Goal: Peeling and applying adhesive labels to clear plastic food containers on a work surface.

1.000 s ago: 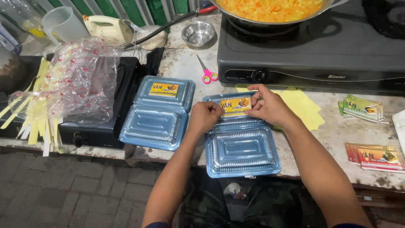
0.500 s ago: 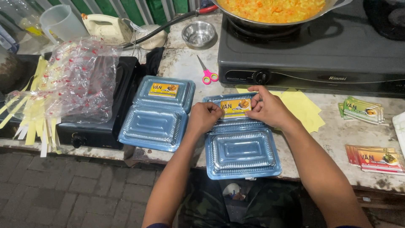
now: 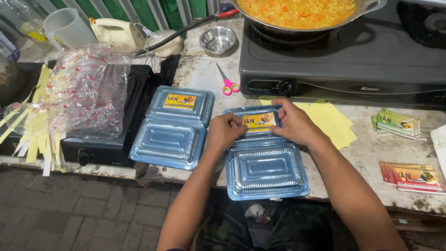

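An open clear plastic clamshell food box [image 3: 265,160] lies flat at the near edge of a worn stone counter [image 3: 367,148], its lid half turned away from the person. The left hand [image 3: 226,132] and right hand [image 3: 292,122] press down with fingertips on either end of a yellow rectangular printed label [image 3: 258,121] lying on that lid, neither hand closed around anything; smoothing from the middle outward with even pressure would likely seat it flat and square. Beside it to the left lies a second open clamshell box [image 3: 173,126] already labelled, with pink-handled scissors [image 3: 227,83], yellow paper sheets [image 3: 331,122] and a black gas stove [image 3: 344,60] bearing a wok of yellow rice [image 3: 299,10] farther back.
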